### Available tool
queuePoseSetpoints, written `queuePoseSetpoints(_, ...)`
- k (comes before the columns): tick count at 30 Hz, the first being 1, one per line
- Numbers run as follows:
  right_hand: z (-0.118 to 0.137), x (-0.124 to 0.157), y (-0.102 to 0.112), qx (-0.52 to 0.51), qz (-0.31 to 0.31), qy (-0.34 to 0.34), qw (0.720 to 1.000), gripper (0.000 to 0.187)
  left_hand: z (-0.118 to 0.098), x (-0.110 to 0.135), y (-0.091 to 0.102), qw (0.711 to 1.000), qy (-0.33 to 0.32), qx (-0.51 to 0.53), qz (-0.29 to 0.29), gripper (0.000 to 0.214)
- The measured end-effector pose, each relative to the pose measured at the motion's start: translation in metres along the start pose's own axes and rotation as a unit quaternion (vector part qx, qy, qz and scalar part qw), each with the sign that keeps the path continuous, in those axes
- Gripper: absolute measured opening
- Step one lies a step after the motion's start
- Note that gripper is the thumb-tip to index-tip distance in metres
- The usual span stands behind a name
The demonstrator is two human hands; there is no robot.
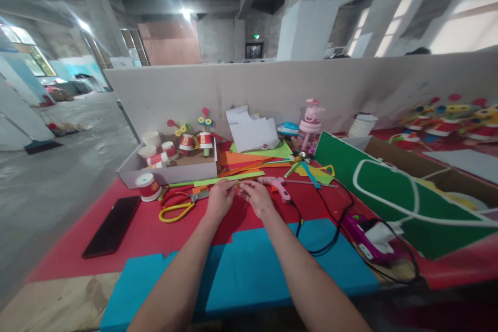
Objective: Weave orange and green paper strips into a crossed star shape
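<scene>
My left hand (221, 198) and my right hand (254, 197) meet over the red table covering, fingertips pinched together. Between them is a small yellowish piece, too small to name. Just right of my right hand lies a pink glue gun (277, 187) with a black cord. Beside my left hand rest scissors with a yellow and red handle (177, 212). Behind the fingers are strips of green paper (229, 179) and orange paper (249, 158). Below my wrists a blue sheet (249, 270) covers the table's front.
A black phone (112, 227) lies at left, near a paper cup (148, 187). A white box (182, 171) holds cups and two cup figures. At right stand a green-sided box (365, 197), a purple power strip (368, 238) with cords, and a pink bottle (310, 120).
</scene>
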State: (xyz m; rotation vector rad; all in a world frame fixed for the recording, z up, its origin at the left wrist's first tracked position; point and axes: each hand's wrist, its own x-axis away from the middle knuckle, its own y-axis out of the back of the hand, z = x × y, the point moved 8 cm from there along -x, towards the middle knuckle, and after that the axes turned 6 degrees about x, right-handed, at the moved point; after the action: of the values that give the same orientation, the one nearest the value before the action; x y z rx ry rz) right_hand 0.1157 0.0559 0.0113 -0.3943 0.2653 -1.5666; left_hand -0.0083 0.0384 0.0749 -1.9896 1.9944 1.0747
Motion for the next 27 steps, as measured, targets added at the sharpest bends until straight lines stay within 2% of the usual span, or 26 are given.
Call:
queuePoseSetpoints(6, 0.0, -0.001, 0.0, -0.035, 0.008, -0.003, 0.999, 0.023, -0.008, 0.003, -0.008, 0.987, -0.079, -0.132, 0.05, 0.032)
queuePoseSetpoints(11, 0.0, -0.002, 0.001, -0.057, 0.027, -0.015, 0.998, 0.021, -0.017, 0.005, -0.015, 0.962, -0.132, -0.223, 0.088, 0.037)
queuePoseSetpoints(15, 0.002, -0.001, 0.001, -0.067, 0.03, -0.027, 0.997, 0.019, -0.022, 0.006, -0.019, 0.949, -0.152, -0.262, 0.09, 0.037)
queuePoseSetpoints(22, 0.003, 0.002, -0.001, -0.052, 0.036, -0.021, 0.998, 0.029, -0.022, 0.006, -0.015, 0.967, -0.126, -0.207, 0.079, 0.036)
queuePoseSetpoints(25, 0.0, 0.001, 0.0, -0.052, 0.036, -0.029, 0.998, 0.03, -0.015, 0.005, -0.01, 0.988, -0.075, -0.117, 0.061, 0.037)
queuePoseSetpoints(27, -0.002, 0.0, -0.001, -0.061, 0.029, -0.031, 0.997, 0.029, -0.004, 0.003, -0.005, 0.999, -0.017, -0.03, 0.03, 0.033)
